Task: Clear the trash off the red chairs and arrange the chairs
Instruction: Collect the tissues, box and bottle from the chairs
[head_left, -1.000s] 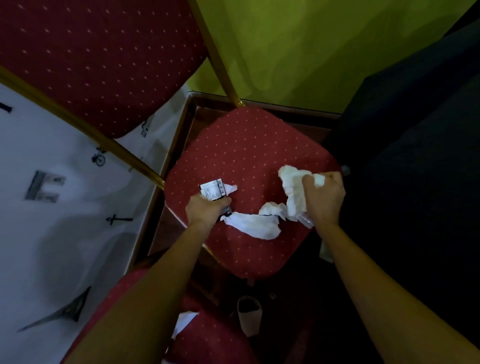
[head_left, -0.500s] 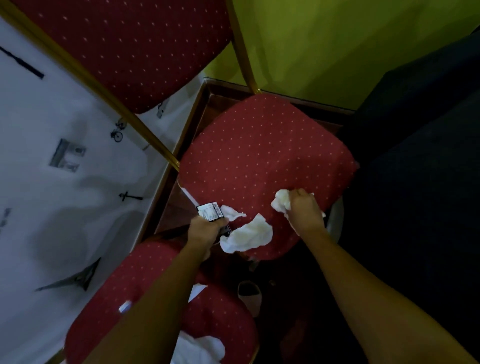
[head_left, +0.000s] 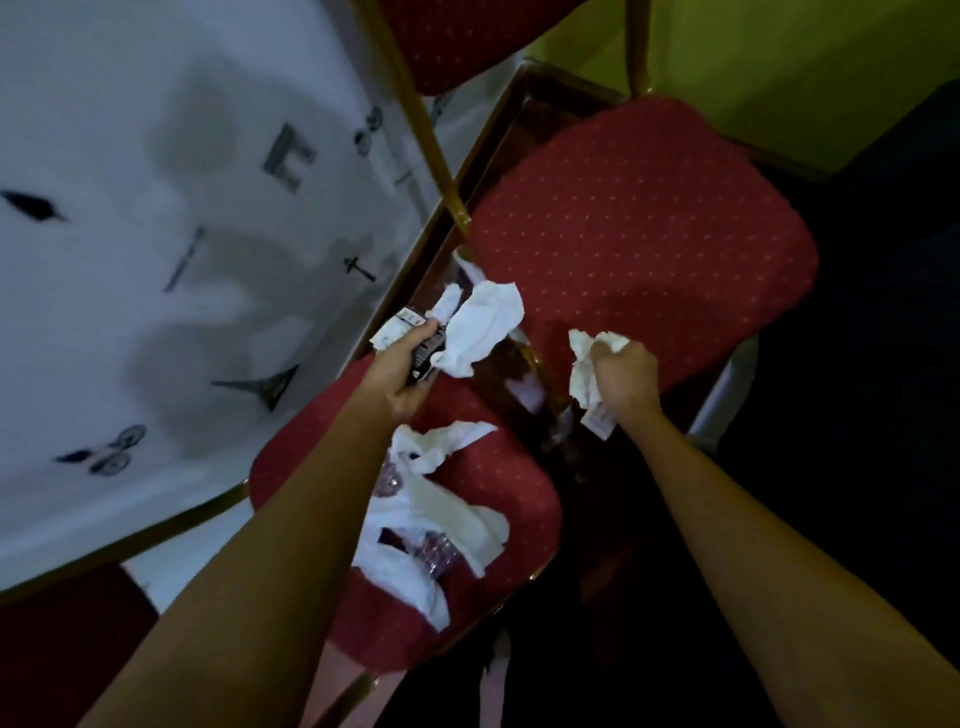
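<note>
Remaining trash: white tissue pile (head_left: 441, 519) on near chair seat (head_left: 524, 499), with some crinkly clear plastic (head_left: 434, 551) mixed in, hard to tell what. Pile's long axis runs roughly 12 to 6 o'clock, down the left half of the seat, partly hidden under the left forearm. It lies at about 6 o'clock from the left hand (head_left: 402, 374), just below it; about 8 o'clock from the right hand (head_left: 623, 376), farther off. Left hand is nearer, judged.

Left hand clenched on a small printed pack (head_left: 397, 330) plus a dangling white tissue (head_left: 483, 327), hanging over the gap between the two seats. Right hand fisted on crumpled tissue (head_left: 584, 369) with a paper slip (head_left: 600, 423) poking out below, over the near edge of far chair seat (head_left: 639, 234). Far seat looks clear of trash.

Both hands are full, so likely either must drop off or stuff more in; picking up the pile with a loaded fist risks shedding pieces.

Room: white patterned wall (head_left: 156, 234) tight at 9–10 o'clock, gold chair frame (head_left: 426, 130) at 11, dark gap between seats at 12–1, dark open floor at 3–5 o'clock. Seat's right edge is free; that side offers the clearest withdrawal.
</note>
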